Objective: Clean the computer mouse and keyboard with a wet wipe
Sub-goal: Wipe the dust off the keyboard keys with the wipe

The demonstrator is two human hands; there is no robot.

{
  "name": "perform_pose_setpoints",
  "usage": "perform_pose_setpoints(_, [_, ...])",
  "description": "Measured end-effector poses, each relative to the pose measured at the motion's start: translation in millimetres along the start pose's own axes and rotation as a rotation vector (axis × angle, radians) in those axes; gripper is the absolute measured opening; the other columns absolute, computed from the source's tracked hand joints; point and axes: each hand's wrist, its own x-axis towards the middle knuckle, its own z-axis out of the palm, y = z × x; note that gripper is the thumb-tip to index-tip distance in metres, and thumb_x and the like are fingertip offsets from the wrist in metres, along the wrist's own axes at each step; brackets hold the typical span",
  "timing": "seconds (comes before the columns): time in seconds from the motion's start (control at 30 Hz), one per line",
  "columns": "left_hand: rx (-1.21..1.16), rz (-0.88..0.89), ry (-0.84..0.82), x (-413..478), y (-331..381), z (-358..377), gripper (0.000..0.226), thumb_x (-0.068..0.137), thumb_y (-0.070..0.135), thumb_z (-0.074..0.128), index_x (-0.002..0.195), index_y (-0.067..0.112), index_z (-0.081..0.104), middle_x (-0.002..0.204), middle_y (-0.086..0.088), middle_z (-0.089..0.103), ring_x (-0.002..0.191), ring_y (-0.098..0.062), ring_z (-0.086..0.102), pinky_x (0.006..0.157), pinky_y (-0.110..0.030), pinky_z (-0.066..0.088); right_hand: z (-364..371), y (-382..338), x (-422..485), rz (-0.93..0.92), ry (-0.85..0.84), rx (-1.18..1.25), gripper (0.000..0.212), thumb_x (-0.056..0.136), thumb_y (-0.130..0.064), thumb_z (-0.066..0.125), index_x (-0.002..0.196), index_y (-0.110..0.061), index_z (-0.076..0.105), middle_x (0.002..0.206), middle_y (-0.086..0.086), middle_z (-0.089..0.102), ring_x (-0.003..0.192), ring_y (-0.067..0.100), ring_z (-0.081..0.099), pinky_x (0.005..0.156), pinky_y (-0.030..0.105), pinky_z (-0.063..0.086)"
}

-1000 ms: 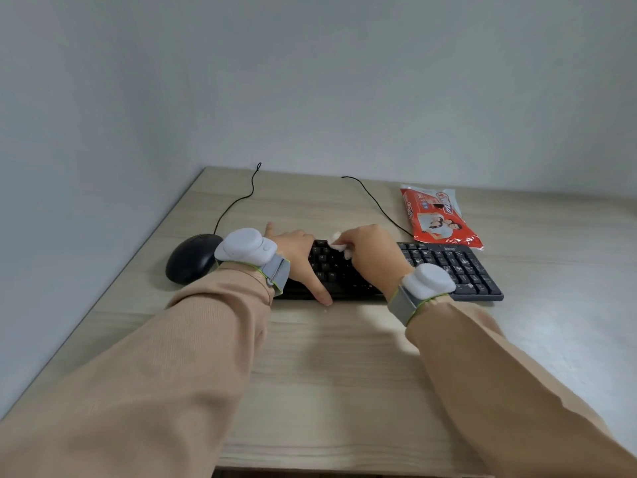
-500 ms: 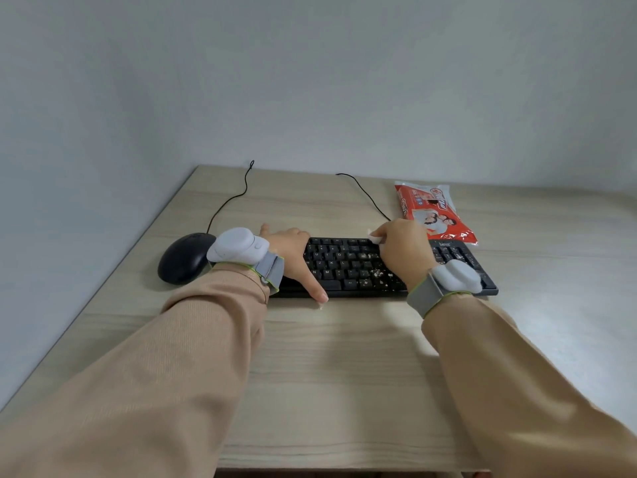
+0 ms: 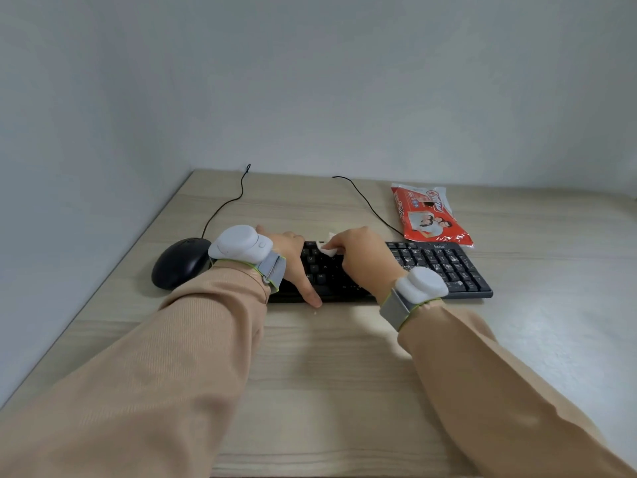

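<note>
Flat black plastic keyboard (image 3: 431,267) lay near the wooden table's (image 3: 327,374) far edge. Right hand (image 3: 365,260) pinched a crumpled white wet wipe (image 3: 328,249) on its top rows; left hand (image 3: 293,263) lay spread open, steadying its left end. Rounded black mouse (image 3: 181,262) sat beside the left edge. Risk: pale crumbs on the right keys could get pushed between keys. Lettering on the red wipe packet (image 3: 427,215) was unreadable.
</note>
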Motion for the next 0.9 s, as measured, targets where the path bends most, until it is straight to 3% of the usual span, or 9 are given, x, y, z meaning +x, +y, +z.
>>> perform_pose_setpoints(0.3, [-0.033, 0.001, -0.004, 1, -4, 4, 0.120, 0.047, 0.079, 0.072, 0.142, 0.019, 0.030, 0.143, 0.003, 0.039, 0.135, -0.023, 0.036, 0.114, -0.052, 0.006, -16, 44, -18, 0.102, 0.061, -0.042, 0.040, 0.082, 0.004, 0.057, 0.105, -0.025, 0.072, 0.103, 0.003, 0.073, 0.089, 0.022, 0.066, 0.081, 0.030, 0.054])
perform_pose_setpoints(0.47, [-0.062, 0.012, -0.008, 1, -6, 5, 0.121, 0.047, 0.077, 0.073, 0.143, 0.018, 0.029, 0.144, 0.003, 0.038, 0.136, -0.024, 0.034, 0.114, -0.053, 0.003, -28, 64, -22, 0.235, 0.077, -0.051, 0.029, 0.086, -0.001, 0.058, 0.101, -0.022, 0.072, 0.094, 0.008, 0.072, 0.085, 0.025, 0.065, 0.077, 0.037, 0.057])
perform_pose_setpoints(0.63, [-0.059, 0.020, 0.000, 1, -5, 5, 0.119, 0.048, 0.077, 0.073, 0.141, 0.017, 0.031, 0.142, 0.002, 0.039, 0.135, -0.023, 0.035, 0.114, -0.053, 0.000, -23, 47, -17, 0.228, 0.094, -0.014, 0.014, 0.089, -0.020, 0.061, 0.095, -0.018, 0.074, 0.082, 0.007, 0.070, 0.075, 0.022, 0.061, 0.066, 0.029, 0.050])
perform_pose_setpoints(0.9, [-0.027, 0.017, 0.004, -2, 0, 2, 0.112, 0.050, 0.076, 0.073, 0.137, 0.017, 0.036, 0.140, 0.002, 0.042, 0.133, -0.023, 0.038, 0.114, -0.053, 0.003, -3, 11, -9, 0.187, 0.181, 0.181, 0.018, 0.088, -0.029, 0.063, 0.089, -0.016, 0.074, 0.083, 0.010, 0.074, 0.081, 0.027, 0.066, 0.070, 0.032, 0.054])
